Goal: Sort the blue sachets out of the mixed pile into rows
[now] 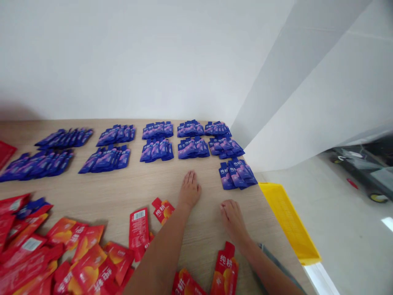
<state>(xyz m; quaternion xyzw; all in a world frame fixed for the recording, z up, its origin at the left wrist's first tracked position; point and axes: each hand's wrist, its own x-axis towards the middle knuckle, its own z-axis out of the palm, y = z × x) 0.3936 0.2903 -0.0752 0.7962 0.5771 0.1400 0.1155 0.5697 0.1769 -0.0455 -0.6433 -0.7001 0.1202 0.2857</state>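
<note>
At the bottom edge of the frame, 2 red packets [225, 270] lay just beside the right forearm. A loose heap of red packets [76, 262] filled the lower left, with a few blue ones mixed in at its left side. Slightly higher, a single red packet [162, 209] lay near the left wrist, apart from it.

The right hand [232, 217] rested palm down on the wooden surface [123, 192] right of centre, fingers together and a little curled, holding nothing. The left hand [189, 190] lay flat just beyond it at centre, fingers pressed together and pointing away, also empty.

Above and to the right of both hands, the nearest fan of blue packets [238, 174] sat close to the surface's right edge, near the right hand but not touching it. A yellow tray [288, 223] ran along that edge. Farther off, 10 more blue fans [156, 149] stood in 2 rows of 5 across the middle of the frame, reaching toward the white wall [153, 61].

Judging by that layout, the sorting would go best with 1 packet lifted at a time by a corner. Each would be laid overlapping its neighbour, all facing the same way. Every fan should stay apart from the next, and the nearest fan should not be nudged toward the edge.
</note>
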